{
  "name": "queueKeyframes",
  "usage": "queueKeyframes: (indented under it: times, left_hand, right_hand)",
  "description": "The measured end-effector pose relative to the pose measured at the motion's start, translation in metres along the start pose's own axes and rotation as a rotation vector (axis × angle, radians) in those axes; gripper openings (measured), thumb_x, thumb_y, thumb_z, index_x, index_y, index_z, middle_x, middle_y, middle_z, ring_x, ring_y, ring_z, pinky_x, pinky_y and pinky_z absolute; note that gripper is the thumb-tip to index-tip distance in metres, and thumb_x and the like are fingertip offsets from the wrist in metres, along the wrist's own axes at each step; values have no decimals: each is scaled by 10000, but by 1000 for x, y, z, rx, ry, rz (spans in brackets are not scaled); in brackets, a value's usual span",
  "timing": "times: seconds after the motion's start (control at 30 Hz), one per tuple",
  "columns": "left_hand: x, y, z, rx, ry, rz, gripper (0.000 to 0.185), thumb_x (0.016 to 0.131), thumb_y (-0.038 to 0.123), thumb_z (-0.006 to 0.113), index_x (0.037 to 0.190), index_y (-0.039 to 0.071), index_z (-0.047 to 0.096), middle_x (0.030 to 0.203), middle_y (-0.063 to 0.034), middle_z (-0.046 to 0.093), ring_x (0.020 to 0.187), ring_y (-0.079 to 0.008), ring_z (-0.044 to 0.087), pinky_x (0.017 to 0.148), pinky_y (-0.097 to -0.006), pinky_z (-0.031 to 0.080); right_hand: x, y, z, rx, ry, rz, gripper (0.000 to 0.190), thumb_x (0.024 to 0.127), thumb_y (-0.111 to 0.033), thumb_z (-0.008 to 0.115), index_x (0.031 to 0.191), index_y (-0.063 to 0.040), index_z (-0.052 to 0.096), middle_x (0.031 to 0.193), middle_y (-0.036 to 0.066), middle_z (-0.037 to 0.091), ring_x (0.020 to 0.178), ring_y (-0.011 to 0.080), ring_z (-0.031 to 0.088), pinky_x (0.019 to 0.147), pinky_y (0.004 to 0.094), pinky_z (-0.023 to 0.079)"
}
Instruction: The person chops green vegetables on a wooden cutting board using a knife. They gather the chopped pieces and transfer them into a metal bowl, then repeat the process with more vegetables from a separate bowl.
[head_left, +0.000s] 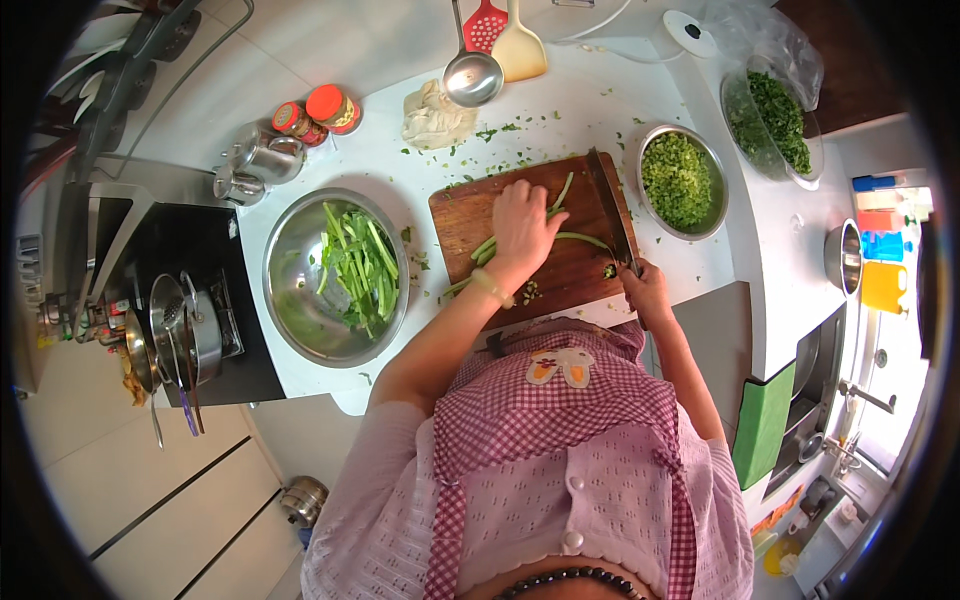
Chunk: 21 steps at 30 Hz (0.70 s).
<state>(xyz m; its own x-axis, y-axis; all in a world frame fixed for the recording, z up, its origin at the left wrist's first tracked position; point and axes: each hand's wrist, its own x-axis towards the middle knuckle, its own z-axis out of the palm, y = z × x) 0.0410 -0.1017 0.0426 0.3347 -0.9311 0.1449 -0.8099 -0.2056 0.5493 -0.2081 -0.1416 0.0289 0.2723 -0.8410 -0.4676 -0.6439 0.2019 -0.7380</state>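
Note:
A wooden cutting board (463, 214) lies on the white counter in front of me. My left hand (521, 225), with a pale bangle on its wrist, rests over several thin green stalks (583, 236) on the board. The stalks come out on both sides of the fingers, and the palm hides their middle. In my right hand (645, 291) is the handle of a kitchen knife (611, 202). Its dark, wide blade points away from me along the board's right side. Small chopped bits (531, 291) lie near the board's front edge, with a few more beside the blade.
Left of the board stands a steel bowl (289, 315) of leafy stalks (364, 266). A smaller metal bowl (720, 214) of chopped green pieces (675, 180) is at the right. Behind lie a crumpled cloth (435, 116) and a hanging ladle (472, 79). A stove (251, 337) borders the far left.

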Motion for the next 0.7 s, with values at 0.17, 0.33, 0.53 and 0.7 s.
queueKeyframes:
  times: [0.17,0.33,0.53,0.7]
  left_hand:
    - [47,-9,41,102,-57,25,201,768,201,714,835,36,622,906,-168,625,917,-346,602,754,-453,465]
    - [61,1,21,-389,100,-184,180,773,145,623,867,3,565,663,-201,597,655,-387,620,623,-475,495]
    - [-13,-26,-20,-1334,137,-678,83,882,52,652,925,67,583,838,-52,646,695,-136,665,523,-208,485]
    - [-70,-48,-29,-855,65,-672,167,878,162,687,1002,70,622,864,-42,632,674,-157,637,552,-286,482]
  right_hand:
    - [0,0,1,-18,-5,-31,246,896,-220,605,755,-25,558,524,21,507,405,113,474,384,281,390]
    - [-3,-6,-1,33,-22,56,244,871,-240,619,779,-18,576,510,29,504,414,127,491,406,308,397]
    - [-2,0,3,61,-24,53,255,861,-256,625,793,-14,585,502,27,500,406,126,486,409,315,394]
    - [-2,-2,6,35,-57,27,185,889,-196,591,826,-24,562,526,8,489,404,100,467,370,270,372]
